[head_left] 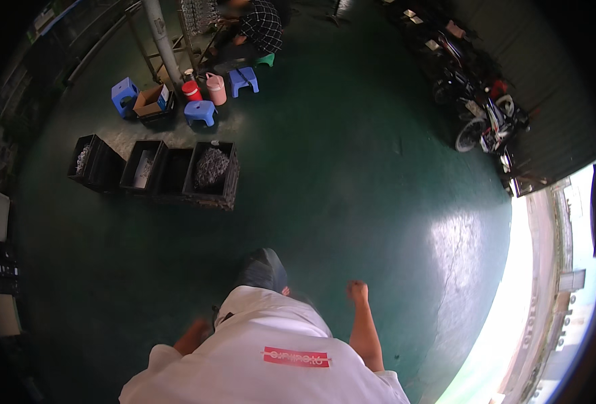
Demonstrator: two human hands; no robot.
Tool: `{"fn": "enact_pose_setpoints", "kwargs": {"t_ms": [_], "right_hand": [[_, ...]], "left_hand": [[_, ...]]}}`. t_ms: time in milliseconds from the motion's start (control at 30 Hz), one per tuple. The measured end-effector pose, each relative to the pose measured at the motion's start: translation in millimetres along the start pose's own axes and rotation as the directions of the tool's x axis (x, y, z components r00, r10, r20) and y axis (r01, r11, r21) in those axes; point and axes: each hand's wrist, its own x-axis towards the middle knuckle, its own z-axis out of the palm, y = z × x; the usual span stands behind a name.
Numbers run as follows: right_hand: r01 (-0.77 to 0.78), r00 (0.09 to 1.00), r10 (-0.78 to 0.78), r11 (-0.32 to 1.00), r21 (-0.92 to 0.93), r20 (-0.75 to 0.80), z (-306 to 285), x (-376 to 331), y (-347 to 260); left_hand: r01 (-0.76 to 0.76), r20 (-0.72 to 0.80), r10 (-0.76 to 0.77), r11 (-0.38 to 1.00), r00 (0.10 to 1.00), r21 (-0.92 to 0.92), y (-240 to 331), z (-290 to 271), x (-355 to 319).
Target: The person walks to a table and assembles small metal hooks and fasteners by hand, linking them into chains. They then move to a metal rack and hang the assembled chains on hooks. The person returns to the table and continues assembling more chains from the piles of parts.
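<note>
My right hand hangs out to the right of my body over the green floor, its fingers curled into a loose fist. Nothing shows in it, and it touches nothing. At my left side, my left hand is smeared by motion beside my white shirt. Its fingers cannot be made out. One leg in dark trousers reaches forward below the shirt.
Black crates stand ahead on the left, some holding small metallic-looking pieces. Beyond them are blue stools, a red jug, a pink jug and a cardboard box. A seated person is farther back; motorbikes line the right wall.
</note>
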Motion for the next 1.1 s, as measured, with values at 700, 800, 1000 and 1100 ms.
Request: {"fn": "enact_pose_setpoints", "kwargs": {"t_ms": [700, 800, 1000, 1100], "right_hand": [[0.09, 0.943, 0.089, 0.86, -0.503, 0.321, -86, 551, -321], [0.337, 0.91, 0.034, 0.518, -0.786, 0.413, -127, 632, -365], [-0.382, 0.917, 0.339, 0.896, 0.224, 0.209, -198, 894, -580], [-0.235, 0.966, 0.186, 0.923, 0.306, 0.182, -211, 1036, -714]], "left_hand": [[-0.98, -0.701, 0.69, 0.189, 0.178, -0.063, 1109, -817, 83], [-0.961, -0.739, 0.63, 0.264, 0.239, -0.085, 1142, -816, 176], [-0.134, -0.073, 0.133, 0.991, 0.988, -0.007, 993, -678, 297], [0.102, 0.115, -0.093, 0.992, 0.989, -0.079, 949, -643, 271]]}}
